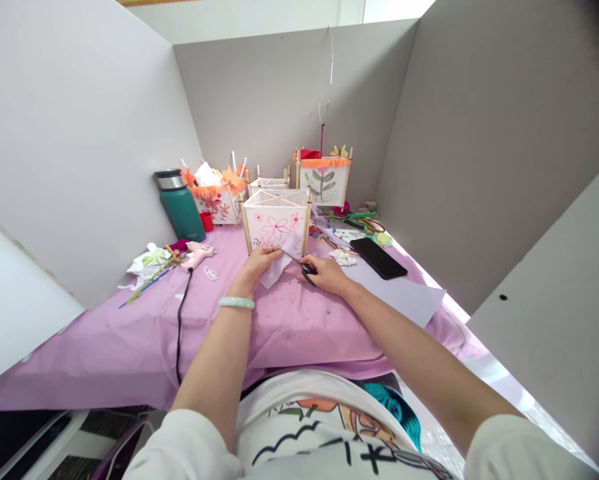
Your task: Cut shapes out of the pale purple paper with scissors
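Observation:
In the head view my left hand pinches a small piece of white paper above the pink cloth. My right hand grips a pair of black-handled scissors, whose blades reach left to the paper. Just behind both hands stands a square lantern with a stick frame and white sides, its front drawn with pink flowers. The paper overlaps the lower part of that front. A pale green bangle sits on my left wrist.
A teal bottle, a pink glue gun with a black cord and crumpled tissue lie left. On the right are a black phone and white paper sheets. Decorated lanterns stand behind; grey panels enclose the table.

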Available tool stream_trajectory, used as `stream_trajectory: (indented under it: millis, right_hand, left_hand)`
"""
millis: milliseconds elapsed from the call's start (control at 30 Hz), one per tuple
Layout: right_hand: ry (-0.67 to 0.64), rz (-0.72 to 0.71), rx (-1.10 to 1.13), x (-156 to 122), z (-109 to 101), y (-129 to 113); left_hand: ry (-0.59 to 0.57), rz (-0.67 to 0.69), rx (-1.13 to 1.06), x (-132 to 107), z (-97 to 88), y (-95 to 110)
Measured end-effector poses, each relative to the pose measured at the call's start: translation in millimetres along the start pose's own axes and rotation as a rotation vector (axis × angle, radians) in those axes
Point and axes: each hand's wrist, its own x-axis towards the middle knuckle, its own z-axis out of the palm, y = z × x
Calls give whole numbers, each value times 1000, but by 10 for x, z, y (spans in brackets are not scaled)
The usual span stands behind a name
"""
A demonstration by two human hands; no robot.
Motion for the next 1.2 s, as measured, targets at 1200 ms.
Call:
stream_trajectory:
  millis: [1200]
  right_hand:
    - [-11, -1, 46, -9, -6, 6]
  left_hand:
    - [-1, -6, 20, 9, -7, -10]
